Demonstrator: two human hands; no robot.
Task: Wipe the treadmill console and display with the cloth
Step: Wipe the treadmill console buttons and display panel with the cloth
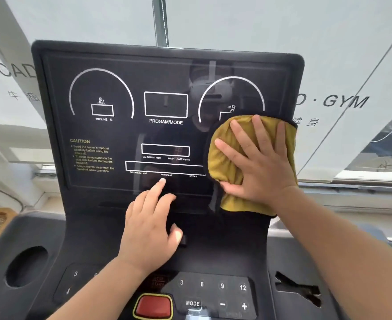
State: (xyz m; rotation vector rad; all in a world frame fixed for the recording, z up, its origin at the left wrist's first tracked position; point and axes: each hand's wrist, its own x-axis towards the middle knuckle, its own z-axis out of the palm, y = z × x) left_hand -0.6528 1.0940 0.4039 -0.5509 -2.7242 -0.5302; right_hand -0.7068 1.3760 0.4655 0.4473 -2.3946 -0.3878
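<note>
Now the display [112,135] is being wiped. Its left part, I judge, is not yet done. The left hand [149,227] rests on the lower edge, fingers loose, index touching the glass, holding nothing. The right hand [259,162], fingers spread, presses the cloth [225,162] flat on the right side. Next the cloth should slide leftward with even pressure, then down to the keys [213,287].

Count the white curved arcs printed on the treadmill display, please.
2. The left arc curves over the INCLINE box; the right arc sits just above the yellow cloth that the right hand presses on the display. None seems hidden.
</note>
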